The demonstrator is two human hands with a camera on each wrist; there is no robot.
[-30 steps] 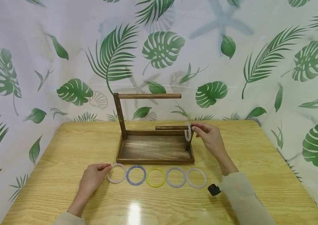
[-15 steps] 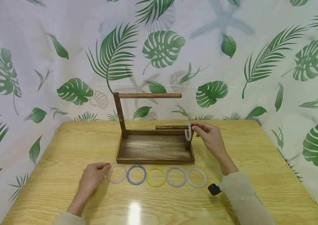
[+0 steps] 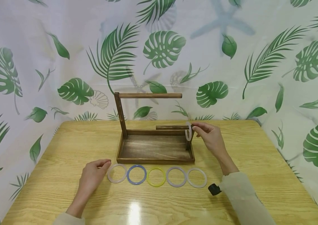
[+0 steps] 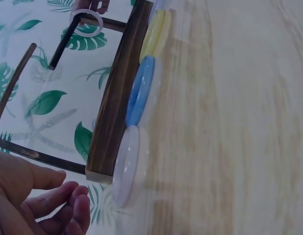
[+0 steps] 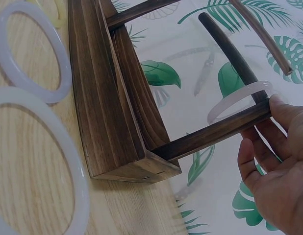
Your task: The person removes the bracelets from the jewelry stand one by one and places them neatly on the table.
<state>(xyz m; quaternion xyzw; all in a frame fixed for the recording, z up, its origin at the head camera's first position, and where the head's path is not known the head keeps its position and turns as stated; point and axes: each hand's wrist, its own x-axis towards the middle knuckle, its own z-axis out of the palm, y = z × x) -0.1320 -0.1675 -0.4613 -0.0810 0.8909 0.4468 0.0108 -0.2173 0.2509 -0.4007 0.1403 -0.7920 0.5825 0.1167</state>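
Observation:
A dark wooden bangle stand (image 3: 156,161) with a tray base and two horizontal rods stands mid-table. Around the lower rod (image 3: 170,127), close to its post, is a pale translucent bangle (image 3: 188,132). My right hand (image 3: 211,137) pinches that bangle's edge beside the post top; the right wrist view hides part of the fingertips. In front of the stand lies a row of bangles: a clear pinkish one (image 3: 116,182), a blue one (image 3: 136,183), a yellow one (image 3: 156,185), a pale lilac one (image 3: 176,186) and a whitish one (image 3: 197,186). Beside the pinkish bangle, my left hand (image 3: 92,175) holds nothing, fingers loosely bent.
The upper rod (image 3: 150,96) reaches rightward from the tall left post (image 3: 120,117). Behind the wood-grain table (image 3: 71,140) hangs a white cloth (image 3: 159,72) with green leaves. A small black object (image 3: 214,189) is at the right sleeve.
My left hand has risen slightly off the pinkish bangle's edge. The right hand and the bangle on the lower rod stay in place.

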